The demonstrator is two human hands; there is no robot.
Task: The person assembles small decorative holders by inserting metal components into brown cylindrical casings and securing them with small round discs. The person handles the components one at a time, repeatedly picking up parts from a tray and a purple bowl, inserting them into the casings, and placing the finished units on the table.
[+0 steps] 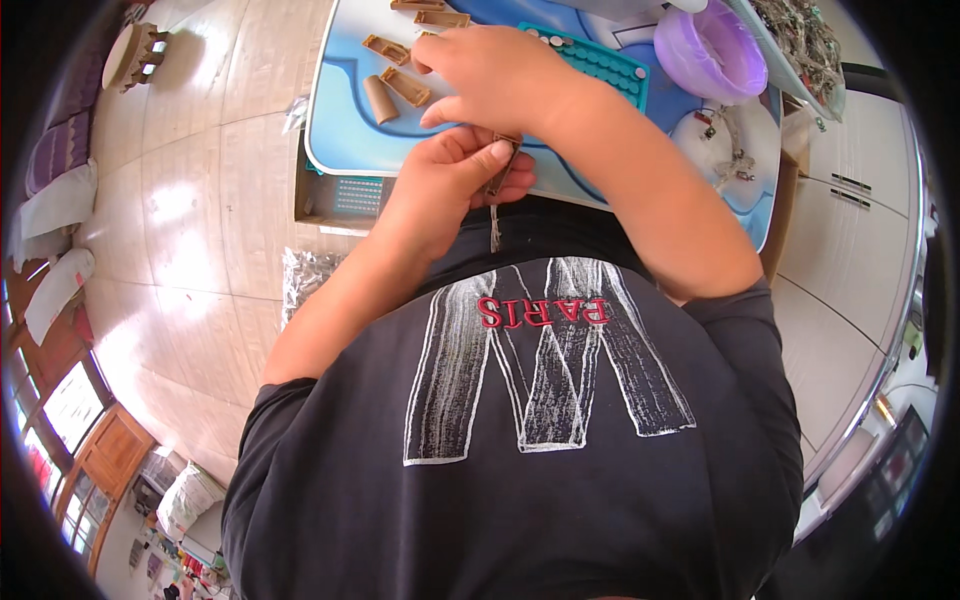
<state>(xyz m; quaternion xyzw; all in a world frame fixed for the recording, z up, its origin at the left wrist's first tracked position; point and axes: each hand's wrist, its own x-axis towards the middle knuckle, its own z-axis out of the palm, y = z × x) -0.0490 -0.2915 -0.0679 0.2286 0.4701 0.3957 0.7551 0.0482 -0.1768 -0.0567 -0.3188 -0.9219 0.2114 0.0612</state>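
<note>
My left hand (450, 175) pinches a narrow brown casing (502, 168) between thumb and fingers, just over the table's near edge. A thin bundle of pale wires (495, 230) hangs below that casing. My right hand (495, 75) is above the table with thumb and index finger apart, and I see nothing between them. Its index fingertip is near loose brown casings: one lies hollow side up (386, 49), another (406, 88) lies nearer me beside a rounded brown half-shell (380, 100). More brown casings (442, 19) lie at the far edge. The right palm is hidden.
A teal tray (628, 78) with small round pieces lies beyond my right forearm. Right of it are a purple bowl (745, 80), wired parts (735, 160) and a bin heaped with wired parts (800, 40). Below the blue table (340, 140) sits an open box (318, 205) at left.
</note>
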